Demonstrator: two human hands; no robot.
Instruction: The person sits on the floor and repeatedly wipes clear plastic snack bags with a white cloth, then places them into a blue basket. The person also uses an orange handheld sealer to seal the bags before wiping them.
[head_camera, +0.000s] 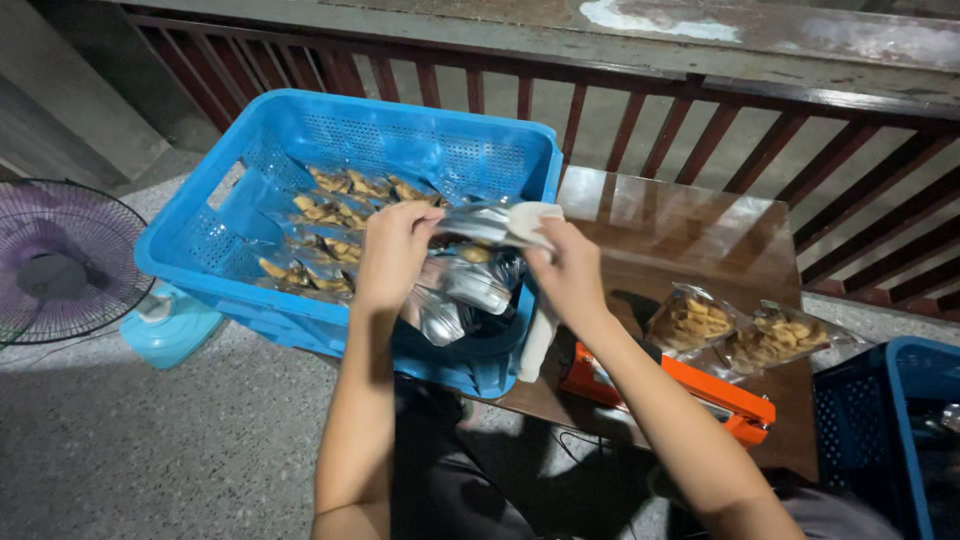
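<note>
Nearest the camera, two bare forearms reaching up from a seated lap in dark clothing. Just beyond the right forearm, an orange heat sealer (690, 392) lying on the brown tabletop (690, 230), its long arm running toward the tabletop's near right corner. Behind the sealer, two clear bags of yellowish snack chips (745, 330) resting side by side on the tabletop, apart from both hands. At the tabletop's right edge, part of a dark blue crate (890, 420).

Left of the sealer and raised above the tabletop's left end, both hands meeting on one clear snack bag (490, 222). Left hand (393, 250) with its grip pinching the bag's left end, fingers curled over the plastic. Right hand (565, 268) with its grip pressed together on the bag's right end, also clutching a white strip (538, 330) that hangs down toward the tabletop's near edge. Bag held roughly level, over the near right corner of a bright blue basket (250, 140).

Basket standing left of the tabletop, touching its left end, filled with many more clear bags of chips (330, 215). On the speckled floor, far left of the basket, a purple fan (60, 260) on a light blue base. Behind tabletop and basket, a dark red railing (700, 110).
</note>
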